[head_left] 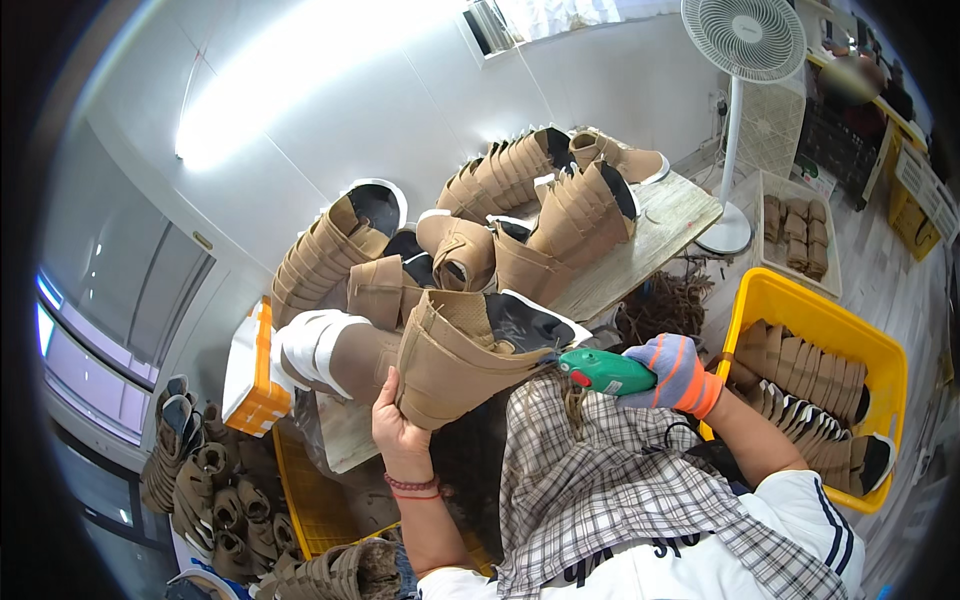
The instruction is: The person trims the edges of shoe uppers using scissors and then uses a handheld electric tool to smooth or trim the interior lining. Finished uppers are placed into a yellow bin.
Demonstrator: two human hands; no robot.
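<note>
My bare left hand (402, 435) is closed on the lower side of a tan shoe upper (455, 365), thumb up along its outer face. The upper has a dark lining and a white edge at its opening, and it is held above the near end of the table. In a grey and orange glove, my right hand (675, 375) grips a green handheld power tool (610, 373) with a red button. Its thin dark tip meets the right edge of the upper, but the tip's shape is too small to make out. A plaid apron (600, 450) covers my lap.
Nested tan uppers (580, 225) stand in rows on the worn table (670, 215). A yellow crate (895, 400) of uppers is at right, an orange-and-white box (250, 375) at left. Brown scraps (665, 305) lie beneath the table. A fan (735, 150) stands behind.
</note>
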